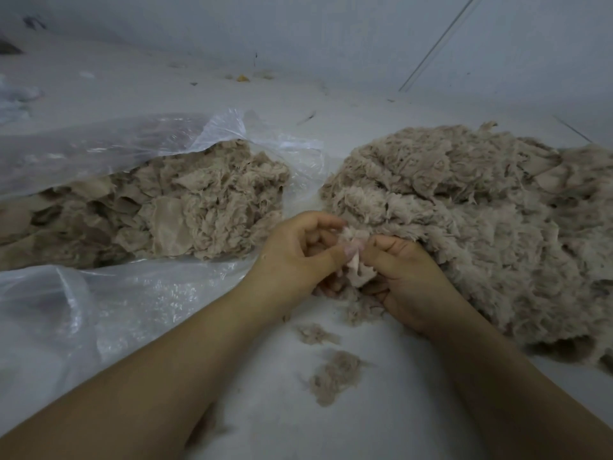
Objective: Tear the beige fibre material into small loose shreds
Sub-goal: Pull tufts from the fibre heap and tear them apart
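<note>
progress: seemingly midway | left hand (298, 250) and right hand (408, 277) are pinching one scrap (356, 260) between them | shreds (481, 220) are heaping right | bag (99, 154) is holding untorn pieces (159, 214)

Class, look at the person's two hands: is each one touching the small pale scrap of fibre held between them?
Touching. The head view shows the left hand and the right hand both pinching the pale scrap with their fingertips, in front of the big loose pile.
</note>
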`<control>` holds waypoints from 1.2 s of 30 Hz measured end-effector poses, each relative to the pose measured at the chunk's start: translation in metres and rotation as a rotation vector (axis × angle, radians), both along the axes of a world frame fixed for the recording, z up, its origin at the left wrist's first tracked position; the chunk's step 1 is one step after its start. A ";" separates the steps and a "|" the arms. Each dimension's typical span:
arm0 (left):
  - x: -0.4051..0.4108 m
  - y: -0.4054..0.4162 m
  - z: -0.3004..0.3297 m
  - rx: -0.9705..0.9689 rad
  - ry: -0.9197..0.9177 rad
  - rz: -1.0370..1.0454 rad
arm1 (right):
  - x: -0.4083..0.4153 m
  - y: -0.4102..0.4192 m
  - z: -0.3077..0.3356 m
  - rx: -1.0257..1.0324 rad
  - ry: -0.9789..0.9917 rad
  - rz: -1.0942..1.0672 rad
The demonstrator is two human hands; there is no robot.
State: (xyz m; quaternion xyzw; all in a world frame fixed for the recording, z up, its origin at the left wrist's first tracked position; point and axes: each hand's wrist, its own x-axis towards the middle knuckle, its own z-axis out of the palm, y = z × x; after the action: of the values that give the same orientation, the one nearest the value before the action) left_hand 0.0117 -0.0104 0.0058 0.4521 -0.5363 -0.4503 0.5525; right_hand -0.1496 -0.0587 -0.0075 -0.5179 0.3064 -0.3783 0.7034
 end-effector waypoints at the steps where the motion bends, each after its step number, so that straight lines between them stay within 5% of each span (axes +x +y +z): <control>1: -0.001 0.001 0.000 0.022 0.024 -0.042 | 0.000 0.001 0.000 -0.007 -0.010 0.001; 13: 0.002 -0.003 0.001 -0.064 0.108 0.142 | 0.002 -0.001 0.003 0.069 -0.046 -0.039; 19: -0.002 -0.001 -0.001 -0.145 -0.137 0.145 | 0.004 0.000 0.006 0.035 -0.014 -0.048; 28: 0.001 -0.003 0.001 -0.060 0.264 -0.003 | 0.005 0.001 0.005 0.086 -0.130 -0.073; 36: -0.001 -0.002 -0.001 0.042 0.148 0.064 | 0.003 0.002 0.005 0.033 -0.079 0.029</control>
State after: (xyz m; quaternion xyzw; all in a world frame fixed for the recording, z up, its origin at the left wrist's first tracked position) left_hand 0.0108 -0.0122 0.0043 0.4461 -0.4698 -0.4755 0.5952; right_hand -0.1469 -0.0570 -0.0021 -0.4951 0.2772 -0.3832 0.7288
